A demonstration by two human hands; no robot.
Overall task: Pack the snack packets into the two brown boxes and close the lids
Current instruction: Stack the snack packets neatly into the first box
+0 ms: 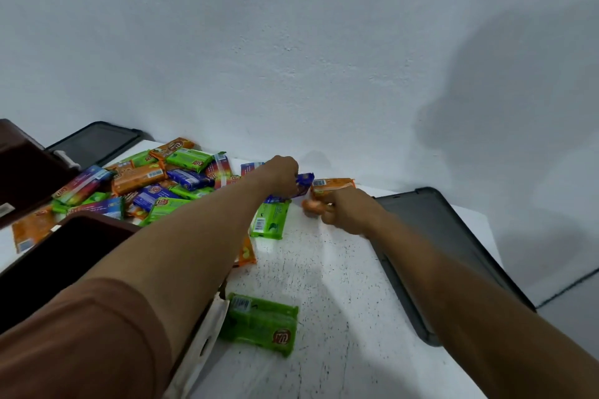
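While left hand (282, 173) grips blue packet (305, 184), right hand (348, 211) grips orange packet (334, 185).

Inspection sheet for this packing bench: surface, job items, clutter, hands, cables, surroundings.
Surface: white speckled table.
Job's things: packet pile at far left; near brown box open; far brown box partly in view; right lid and far lid both off, lying flat; green packet alone at the near edge.
Clutter: nothing seen.
Hands: left hand grips blue packet; right hand grips orange packet.
Cables: nothing seen.
Surroundings: white wall, shadowed at right.
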